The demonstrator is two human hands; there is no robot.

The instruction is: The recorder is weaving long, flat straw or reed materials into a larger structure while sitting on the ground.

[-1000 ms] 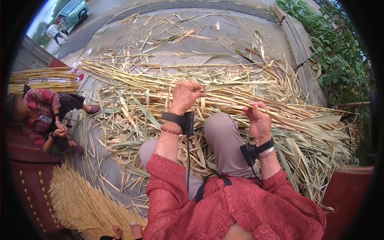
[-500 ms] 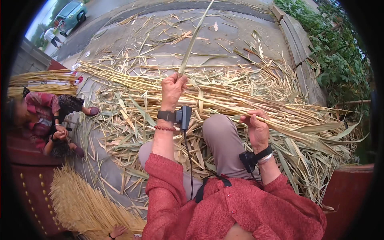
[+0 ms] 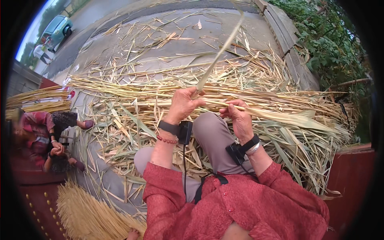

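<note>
My left hand [image 3: 183, 105] is closed on the base of a long pale leaf [image 3: 220, 54], which rises up and to the right from my fingers. My right hand [image 3: 239, 119] pinches a thin yellow reed stalk [image 3: 214, 103] between thumb and fingers. From that grip a broad dry leaf [image 3: 286, 117] trails off to the right. Just beyond both hands, a layer of long reed stalks [image 3: 132, 89] lies crosswise over a heap of loose dry leaves [image 3: 292, 146]. My bent knee [image 3: 210, 130] sits below the hands.
At the left sits another person [image 3: 38, 128] with hands clasped. A tan bundle of stalks [image 3: 86, 208] lies at lower left, with a hand touching it. A stone curb [image 3: 290, 48] and green bushes [image 3: 328, 52] border the right. A blue car [image 3: 56, 31] and a person [image 3: 41, 52] are far left.
My left hand has come down and to the right, and its leaf now leans further right. My right hand has moved left and slightly up, bringing the two hands closer together.
</note>
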